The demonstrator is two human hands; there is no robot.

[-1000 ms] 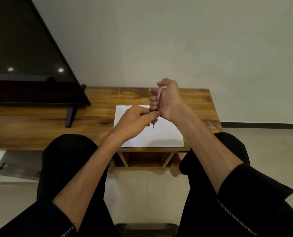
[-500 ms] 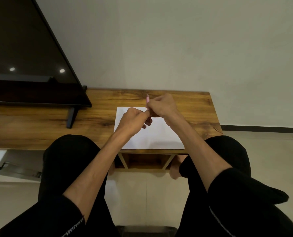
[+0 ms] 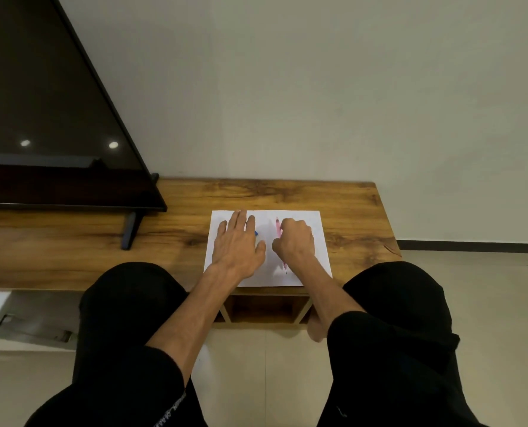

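Head view: the straight, slightly spread fingers of the left hand (image 3: 236, 246) are laid flat on the white rectangular sheet of paper (image 3: 312, 229), near the middle of the frame. A small blue object (image 3: 256, 233) shows just at the right edge of those fingers, touching or nearly touching them; what it is cannot be told. Just right of it, the fingers of the right hand (image 3: 295, 241) are curled down against the paper, beside a thin pink pen-like stick (image 3: 277, 231) that lies lengthwise on the sheet. The upper end of the stick is seen above the knuckles and its thin dark tip (image 3: 285, 266) below the heel of the hand; whether the fingers actually pinch the stick cannot be told, as the motion is blurred there. The two hands are near each other but apart.

The paper is set on the right part of a long brown wood-grain table (image 3: 287, 192), its lower edge at the table's near edge. A black flat television screen (image 3: 41, 103) on a dark stand leg (image 3: 130, 229) fills the upper left of the frame. Knees in black trousers (image 3: 127, 291) are seen at the bottom, over a pale tiled floor (image 3: 265, 365).
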